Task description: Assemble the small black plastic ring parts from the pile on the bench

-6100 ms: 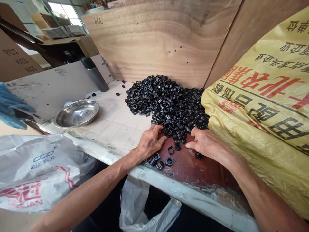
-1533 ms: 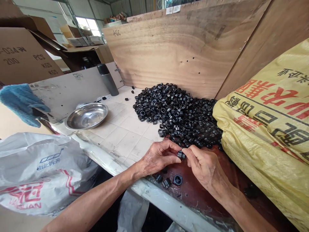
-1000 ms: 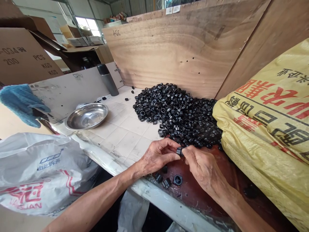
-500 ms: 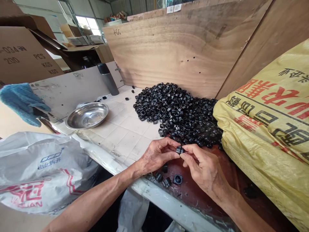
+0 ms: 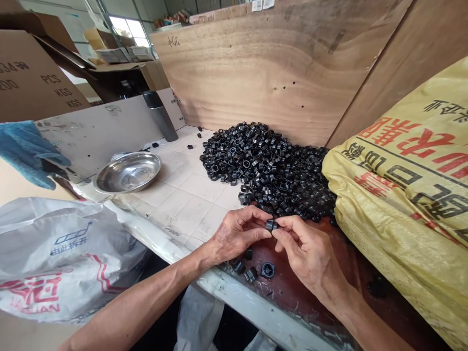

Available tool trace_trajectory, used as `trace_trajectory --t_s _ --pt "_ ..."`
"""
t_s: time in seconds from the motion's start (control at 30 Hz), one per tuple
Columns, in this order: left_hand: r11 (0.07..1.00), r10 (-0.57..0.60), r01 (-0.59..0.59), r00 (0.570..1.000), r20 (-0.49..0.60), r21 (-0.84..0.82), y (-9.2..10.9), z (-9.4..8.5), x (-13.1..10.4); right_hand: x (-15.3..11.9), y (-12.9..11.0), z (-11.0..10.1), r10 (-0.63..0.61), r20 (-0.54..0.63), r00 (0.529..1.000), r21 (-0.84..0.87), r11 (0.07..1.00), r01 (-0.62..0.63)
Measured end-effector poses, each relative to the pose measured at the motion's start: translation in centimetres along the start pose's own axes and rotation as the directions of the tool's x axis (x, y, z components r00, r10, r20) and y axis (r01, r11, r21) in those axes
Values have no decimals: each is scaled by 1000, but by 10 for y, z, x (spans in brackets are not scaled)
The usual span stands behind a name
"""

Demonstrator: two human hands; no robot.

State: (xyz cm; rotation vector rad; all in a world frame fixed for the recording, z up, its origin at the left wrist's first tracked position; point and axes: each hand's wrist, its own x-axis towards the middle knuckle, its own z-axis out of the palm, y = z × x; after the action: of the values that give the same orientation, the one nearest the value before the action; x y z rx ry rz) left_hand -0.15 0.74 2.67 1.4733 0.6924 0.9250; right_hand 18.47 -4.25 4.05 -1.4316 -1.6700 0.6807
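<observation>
A small black ribbed plastic ring (image 5: pixel 271 225) is pinched between my two hands above the table's front part. My left hand (image 5: pixel 239 233) grips it from the left with thumb and forefinger. From the right, thumb and fingers of my right hand (image 5: pixel 305 248) close on the same ring. Below them, several loose black rings lie on the dark red surface (image 5: pixel 288 292), one of them a round ring (image 5: pixel 268 270) with its opening facing up. Just beyond my hands rises a large heap of black rings (image 5: pixel 256 161).
A steel bowl (image 5: pixel 128 171) and a dark flask (image 5: pixel 161 117) stand at the left. A wooden board (image 5: pixel 256 78) closes the back. A yellow woven sack (image 5: pixel 398 204) bulges in from the right. At the front left hangs a white sack (image 5: pixel 66 258); a blue glove (image 5: pixel 29 151) is above it.
The view has shifted slightly, so the surroundings sit a little further left and higher. Both hands keep their pinch on the ring, with hardly any movement.
</observation>
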Motion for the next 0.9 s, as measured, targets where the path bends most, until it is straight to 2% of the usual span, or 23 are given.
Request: trace_trajectory --t_s 0.03,0.1,0.17,0.2,0.23,0.27,0.3,0.37,0.4,0.47,0.5,0.57,0.63,0.7,0.73,0.77,0.83,0.9 --pt "987 96 -96 995 3 128 -3 -2 0 -1 0 1 70 8 998 35 997 -70" --pt "882 299 -301 952 64 363 -11 -5 0 -2 1 5 245 77 966 180 950 -255" --pt "756 425 -448 891 163 478 -18 -7 1 -2 3 7 381 197 903 343 836 -428" --pt "727 443 -476 876 192 494 -19 -7 1 -1 4 8 415 250 875 386 786 -483" --pt "736 427 -465 883 195 492 -20 -7 1 0 4 8 429 280 859 384 770 -510" --pt "779 381 -416 908 172 470 -18 -5 2 0 4 7 424 269 865 340 798 -498" --pt "844 315 -338 941 127 417 -16 -4 2 1 4 6 394 228 890 263 856 -446" --pt "967 139 -143 990 34 212 -9 0 2 3 3 2 241 128 962 94 963 -254" --pt "995 55 -55 998 12 88 -6 2 1 3 2 0 138 92 986 38 989 -142" --pt "997 -36 36 999 4 -68 -3 3 1 3 2 -2 -31 44 999 -5 1000 31" --pt "998 -31 31 1000 0 -60 -4 2 1 3 2 -3 -68 37 997 -8 998 68" --pt "991 88 -86 996 -12 107 -7 -1 1 2 2 -3 -24 36 999 27 999 23" --pt "916 260 -253 965 22 311 -12 -5 0 2 2 -2 137 113 984 147 977 -153" --pt "857 330 -326 942 61 400 -14 -6 0 3 2 -1 261 224 939 264 911 -316" --pt "873 303 -299 952 52 385 -14 -6 1 3 2 -1 281 252 926 279 895 -347" --pt "916 234 -230 972 28 328 -12 -5 1 4 2 -2 269 240 933 263 907 -330" --pt "993 37 -36 999 -9 109 -7 -2 2 4 3 -2 137 126 983 165 974 -157" --pt "986 -112 114 994 17 -121 -2 0 2 4 4 -3 -69 1 998 49 996 68"
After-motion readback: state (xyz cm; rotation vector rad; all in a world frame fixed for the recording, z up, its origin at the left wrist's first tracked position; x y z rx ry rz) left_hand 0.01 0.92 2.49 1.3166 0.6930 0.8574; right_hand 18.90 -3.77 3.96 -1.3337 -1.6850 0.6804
